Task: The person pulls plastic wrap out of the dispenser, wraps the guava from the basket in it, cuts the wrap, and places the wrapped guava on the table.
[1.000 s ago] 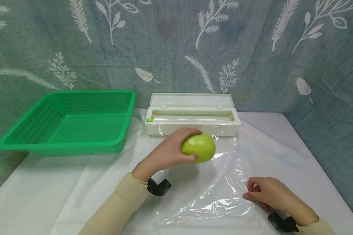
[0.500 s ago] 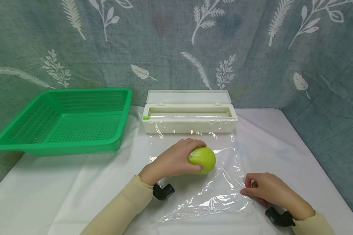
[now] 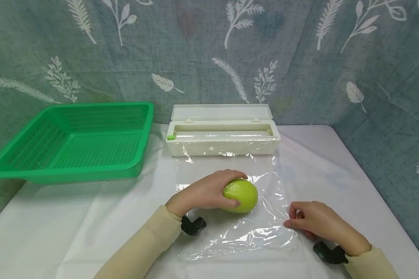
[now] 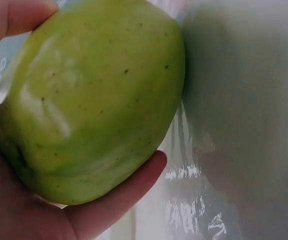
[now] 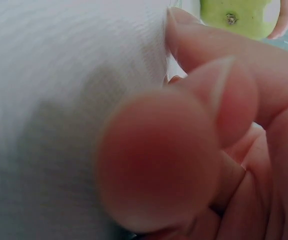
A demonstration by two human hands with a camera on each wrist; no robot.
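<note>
In the head view my left hand (image 3: 209, 190) grips a green apple (image 3: 243, 197), fingers over its far side and thumb on the near side. The left wrist view shows the apple's glossy, dark-specked skin (image 4: 99, 95) close up. Under it lies a sheet of clear cling film (image 3: 255, 234) drawn from a white wrap dispenser (image 3: 223, 147). Whether the apple touches the film is hard to tell. My right hand (image 3: 317, 221) pinches the film's near right corner between thumb and index finger. Blurred fingertips (image 5: 159, 160) fill much of the right wrist view.
A green perforated plastic basket (image 3: 101, 172) stands at the back left. The dispenser's lid (image 3: 221, 112) is raised, with a small green cutter slider (image 3: 171, 137) at its left end. A white cloth (image 3: 90, 224) covers the table, and a leaf-patterned curtain (image 3: 195, 50) hangs behind.
My left hand has lowered the apple toward the film and brought it nearer. The right hand keeps its hold on the film corner. The whole view has shifted slightly.
</note>
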